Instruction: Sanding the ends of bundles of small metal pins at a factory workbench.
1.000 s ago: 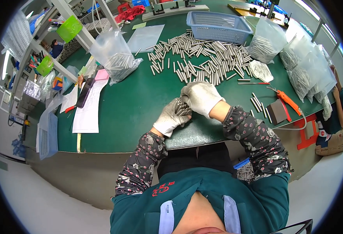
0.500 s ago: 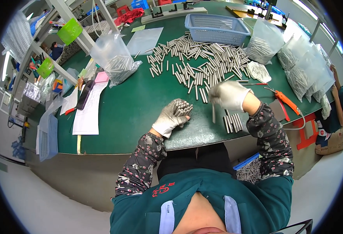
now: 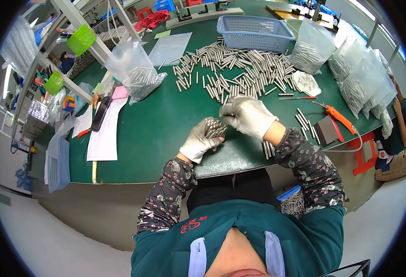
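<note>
Bundled metal rods (image 3: 213, 127), upright

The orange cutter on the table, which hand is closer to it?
Right. The right hand lies left of the orange cutter; the left hand, gripping the rod bundle, sits farther away.

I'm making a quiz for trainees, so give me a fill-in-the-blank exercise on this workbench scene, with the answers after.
1. The left hand holds a bundle of metal rods and wears a ____ glove.
2. The tabletop is ____ in colour.
3. Behind the loose pile of rods stands a blue plastic ____.
4. The cutters to the right of the right hand have ____ handles.

Missing words: grey; green; basket; orange
</note>
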Demonstrator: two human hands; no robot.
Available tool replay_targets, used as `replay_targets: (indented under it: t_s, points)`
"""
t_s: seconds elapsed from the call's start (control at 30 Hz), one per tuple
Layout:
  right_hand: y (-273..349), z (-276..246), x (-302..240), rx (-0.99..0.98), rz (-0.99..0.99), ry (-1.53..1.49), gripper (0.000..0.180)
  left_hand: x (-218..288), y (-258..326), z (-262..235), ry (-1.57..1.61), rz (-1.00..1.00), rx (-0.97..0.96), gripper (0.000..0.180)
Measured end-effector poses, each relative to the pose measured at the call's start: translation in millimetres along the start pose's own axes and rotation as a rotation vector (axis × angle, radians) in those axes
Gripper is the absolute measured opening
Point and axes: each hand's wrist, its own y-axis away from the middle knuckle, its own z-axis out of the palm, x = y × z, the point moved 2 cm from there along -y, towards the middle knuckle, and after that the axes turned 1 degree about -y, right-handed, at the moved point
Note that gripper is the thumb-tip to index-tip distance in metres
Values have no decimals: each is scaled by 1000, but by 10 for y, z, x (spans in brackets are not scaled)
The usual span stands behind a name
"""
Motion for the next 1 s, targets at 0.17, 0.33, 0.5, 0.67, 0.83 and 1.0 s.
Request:
replay_targets:
  t_s: [0.17,0.33,0.5,0.67,0.83,1.0]
  points:
    - [-140,193,-18,-92,61,-17,14,-40,-13,-23,27,7,-21,49]
    - [-223,180,-44,-166,54,39,14,-37,-23,-41,4,-1,-21,50]
    - [-227,199,-71,-168,4,116,12,8,-8,3,11,-8,-11,50]
    - [-217,98,-64,24,-32,96,9,-21,1,-20,70,6,-13,49]
    - [-151,-415,103,10,57,75,8,-6,-3,-20,11,25,-18,47]
    - [145,-261,184,-640,121,143,18,-15,0,-40,5,30,-23,45]
